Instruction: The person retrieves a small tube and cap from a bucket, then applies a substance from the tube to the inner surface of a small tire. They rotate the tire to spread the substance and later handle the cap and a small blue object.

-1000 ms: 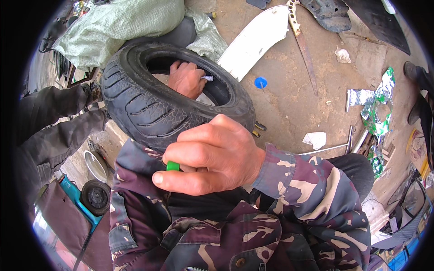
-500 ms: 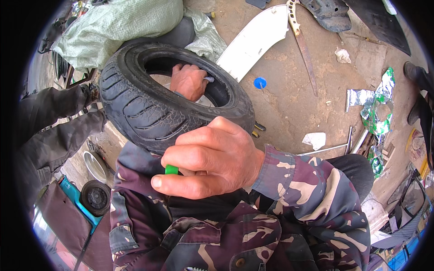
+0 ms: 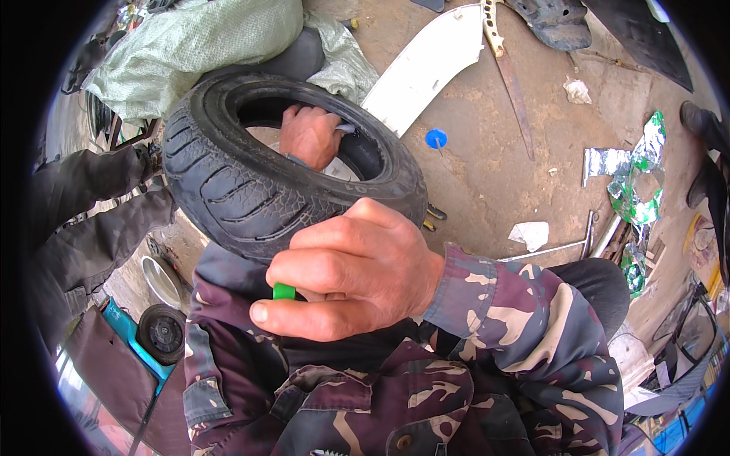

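A black rubber tyre [image 3: 228, 171] with worn, cracked tread lies tilted across my lap. Inside its opening is my left hand [image 3: 310, 137], fingers curled; a small whitish scrap [image 3: 346, 128] pokes out at its fingertips against the inner wall. My right hand [image 3: 346, 266] is over the tyre's near side, thumb and fingers pinching a small green piece [image 3: 284, 292]. Most of that piece is hidden by the fingers, so its kind is unclear. My left forearm is mostly out of sight behind the tyre.
A pale woven sack [image 3: 198, 57] sits beyond the tyre. Ahead lie a white curved panel [image 3: 426, 64], a rusty saw [image 3: 513, 99] and a blue disc [image 3: 436, 138]. Crumpled foil wrapping [image 3: 635, 178] is at right. Another person's legs [image 3: 99, 205] are at left, near a small wheel [image 3: 161, 333].
The tyre and my left hand in it have shifted slightly left. My right hand has moved a little the same way, still pinching the green piece.
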{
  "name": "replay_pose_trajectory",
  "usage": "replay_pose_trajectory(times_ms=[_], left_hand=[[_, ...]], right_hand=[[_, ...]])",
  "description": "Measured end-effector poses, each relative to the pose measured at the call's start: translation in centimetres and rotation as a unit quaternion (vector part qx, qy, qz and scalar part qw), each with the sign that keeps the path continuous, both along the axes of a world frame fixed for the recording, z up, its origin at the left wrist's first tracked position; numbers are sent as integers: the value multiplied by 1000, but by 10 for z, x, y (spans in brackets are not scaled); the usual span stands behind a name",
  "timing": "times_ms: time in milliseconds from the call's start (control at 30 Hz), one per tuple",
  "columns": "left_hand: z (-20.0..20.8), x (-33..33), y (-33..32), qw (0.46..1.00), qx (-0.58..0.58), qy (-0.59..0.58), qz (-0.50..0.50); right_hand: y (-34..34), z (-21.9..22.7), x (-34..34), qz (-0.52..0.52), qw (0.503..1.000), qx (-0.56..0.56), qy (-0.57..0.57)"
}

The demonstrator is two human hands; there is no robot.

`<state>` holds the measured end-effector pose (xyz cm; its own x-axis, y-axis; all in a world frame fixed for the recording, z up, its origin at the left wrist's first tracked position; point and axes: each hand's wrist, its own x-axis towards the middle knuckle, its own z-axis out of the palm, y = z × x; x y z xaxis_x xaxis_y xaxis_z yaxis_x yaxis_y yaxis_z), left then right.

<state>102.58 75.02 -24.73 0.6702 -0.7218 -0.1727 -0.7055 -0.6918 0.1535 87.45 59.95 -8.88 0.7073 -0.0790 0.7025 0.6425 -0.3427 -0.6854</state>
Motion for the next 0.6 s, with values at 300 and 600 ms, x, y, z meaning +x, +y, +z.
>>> replay_pose_trajectory(times_ms=[300,600], left_hand=[[0,0,0,999,-32,-14,30],[23,11,9,992,-65,91,-58]], right_hand=[[-4,-1,2,-1,1000,-10,-7],[-2,-1,1,2,1000,1,-3]])
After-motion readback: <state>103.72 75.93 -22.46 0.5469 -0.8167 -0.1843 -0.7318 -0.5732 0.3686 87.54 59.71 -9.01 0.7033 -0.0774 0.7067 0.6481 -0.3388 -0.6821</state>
